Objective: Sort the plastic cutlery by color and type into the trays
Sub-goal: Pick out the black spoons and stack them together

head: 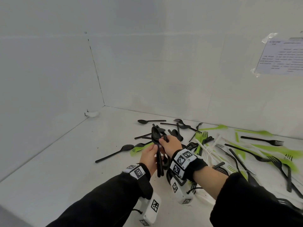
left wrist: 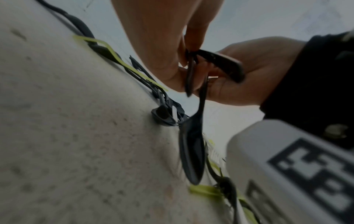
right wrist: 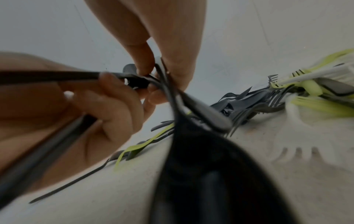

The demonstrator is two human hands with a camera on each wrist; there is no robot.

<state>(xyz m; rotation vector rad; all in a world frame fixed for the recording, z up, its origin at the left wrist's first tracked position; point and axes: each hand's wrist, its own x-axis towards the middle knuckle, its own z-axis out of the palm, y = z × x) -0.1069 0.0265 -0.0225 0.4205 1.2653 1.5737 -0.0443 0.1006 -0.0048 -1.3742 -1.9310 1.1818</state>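
My left hand (head: 154,149) grips a bundle of black spoons (head: 157,156) by the handles, with the bowls pointing up and away. My right hand (head: 163,141) meets it from the right and pinches a black spoon (right wrist: 201,166) by its handle, its bowl hanging toward the wrist camera. In the left wrist view the left hand (left wrist: 172,72) and right hand (left wrist: 249,72) touch around the handles, and one spoon (left wrist: 191,151) dangles below them. In the right wrist view the right hand (right wrist: 155,68) pinches beside the left hand (right wrist: 107,103). No tray is in view.
A mixed pile of black, green and white cutlery (head: 213,145) covers the white table to the right and behind the hands. A lone black spoon (head: 114,153) and a green fork (head: 139,149) lie to the left. White walls enclose the table; a taped paper sheet (head: 282,58) hangs at the right.
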